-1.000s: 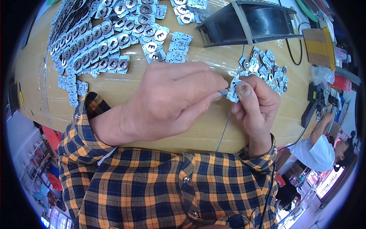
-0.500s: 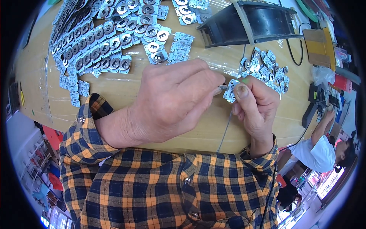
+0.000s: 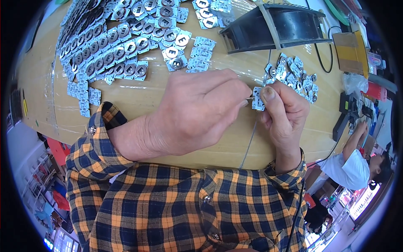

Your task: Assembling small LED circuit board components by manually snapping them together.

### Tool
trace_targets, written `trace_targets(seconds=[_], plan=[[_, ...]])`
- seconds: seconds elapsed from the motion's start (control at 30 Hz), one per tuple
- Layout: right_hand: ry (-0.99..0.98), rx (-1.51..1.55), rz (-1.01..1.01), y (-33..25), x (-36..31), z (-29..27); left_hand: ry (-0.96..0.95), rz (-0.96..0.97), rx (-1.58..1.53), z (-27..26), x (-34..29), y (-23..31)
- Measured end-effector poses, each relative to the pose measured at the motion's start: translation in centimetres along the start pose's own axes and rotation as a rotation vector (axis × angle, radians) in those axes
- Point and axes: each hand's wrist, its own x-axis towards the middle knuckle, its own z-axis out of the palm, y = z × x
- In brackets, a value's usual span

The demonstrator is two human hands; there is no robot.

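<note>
**Tan bench [image 3: 37,96] is carrying rows of panels [image 3: 113,54] while fingers are gripping one small board [image 3: 257,101]**

The right hand [image 3: 287,105] is clamping its fingers on the board, thumb lying over its right side. The board is hanging in the air above the bench, its left edge facing the left fingers. The left hand [image 3: 197,109] is pressing its fingers together on a thin piece [image 3: 250,98], which is reaching toward that edge; it is too small to name, and whether it is touching the board I cannot tell.

Beyond the left fingers and off to their left, the panels are lying in rows, many bearing round metal discs. Nearer those fingers, just beyond them, a short strip [image 3: 199,54] is lying flat. Right beyond the right fingers, loose boards [image 3: 294,75] are sitting in a heap, and farther out a black device [image 3: 277,27] is standing. A grey cord [image 3: 248,147] is running below the fingers toward the wearer. Well to their right, a co-worker in a white shirt [image 3: 350,170] is reaching an arm forward.
</note>
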Motion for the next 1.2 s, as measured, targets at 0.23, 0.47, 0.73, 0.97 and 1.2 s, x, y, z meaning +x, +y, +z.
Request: trace_targets(seconds=[0.23, 0.47, 0.73, 0.97, 1.2], plan=[[0.131, -0.484, -0.346, 0.2, 0.4, -1.3, -0.050, -0.090, -0.165, 0.5, -0.2, -0.4], [-0.097, -0.203, -0.396, 0.1, 0.4, -1.5, -0.167, -0.327, -0.458, -0.5, -0.1, 0.1], [-0.292, -0.226, -0.404, 0.2, 0.6, -1.7, -0.250, -0.375, -0.514, -1.1, 0.0, 0.1], [-0.373, 0.436, 0.146, -0.4, -0.2, -1.5, -0.228, -0.686, -0.947, -1.8, 1.1, 1.7], [-0.151, 0.400, 0.112, 0.1, -0.2, -0.7, -0.102, -0.481, -0.715, -1.0, 0.2, 0.4]])
